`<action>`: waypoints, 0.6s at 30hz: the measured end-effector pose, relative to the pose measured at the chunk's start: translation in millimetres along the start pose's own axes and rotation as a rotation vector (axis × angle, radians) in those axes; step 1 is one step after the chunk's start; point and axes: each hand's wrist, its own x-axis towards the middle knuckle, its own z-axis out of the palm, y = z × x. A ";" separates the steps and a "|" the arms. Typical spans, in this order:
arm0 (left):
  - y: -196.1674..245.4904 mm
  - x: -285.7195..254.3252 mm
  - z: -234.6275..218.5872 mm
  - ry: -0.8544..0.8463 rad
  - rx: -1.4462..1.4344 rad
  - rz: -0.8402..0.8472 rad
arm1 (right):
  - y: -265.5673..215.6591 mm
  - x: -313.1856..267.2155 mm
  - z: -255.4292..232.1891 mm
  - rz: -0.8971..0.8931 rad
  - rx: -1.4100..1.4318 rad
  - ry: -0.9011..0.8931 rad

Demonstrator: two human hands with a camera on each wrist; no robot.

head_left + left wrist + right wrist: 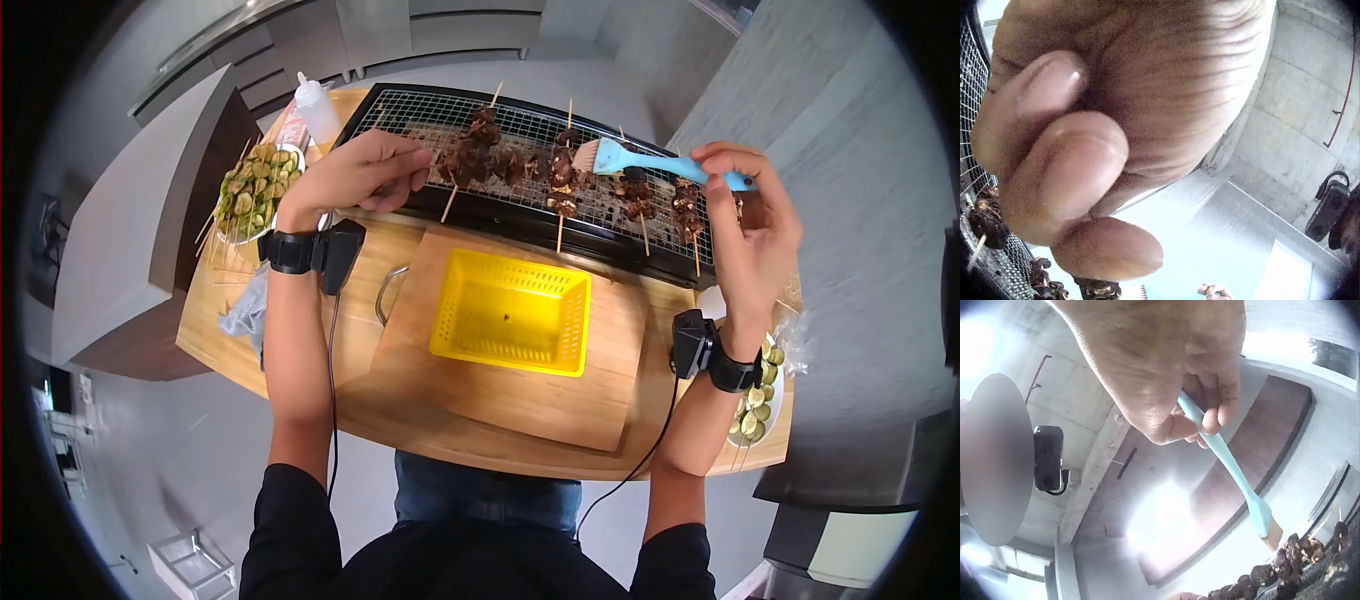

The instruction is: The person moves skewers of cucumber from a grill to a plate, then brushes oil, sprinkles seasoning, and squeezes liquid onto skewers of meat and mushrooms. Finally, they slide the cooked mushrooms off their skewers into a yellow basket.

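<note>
My left hand [365, 172] pinches the end of a meat skewer [513, 168], which lies sideways above the grill [500, 213]. Its fingers are curled in the left wrist view, and a dark meat chunk [1099, 289] shows past the fingertips. In my right hand [750, 225] is the handle of a light-blue basting brush [650, 162], gripped between thumb and fingers. The bristles [586, 157] are right by the far end of the held skewer and overlap an upright skewer [562, 204]. Several other browned meat skewers [687, 212] rest across the wire grate.
A yellow basket [510, 366] sits on a wooden board [410, 345] before the grill. Plates of zucchini skewers stand at left [262, 190] and right [755, 412]. A white squeeze bottle [317, 112] is at the grill's left corner. Cables hang from both wrists.
</note>
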 end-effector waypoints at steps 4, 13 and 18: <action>-2.0 1.4 -1.8 -0.067 -0.027 0.033 | 2.7 0.4 6.4 -0.010 0.067 0.027; -3.4 0.2 -0.3 -0.049 -0.066 0.018 | 5.8 0.0 0.9 -0.114 0.021 -0.038; 2.6 0.3 2.5 -0.065 -0.074 0.006 | 1.8 0.6 2.6 -0.102 0.038 0.022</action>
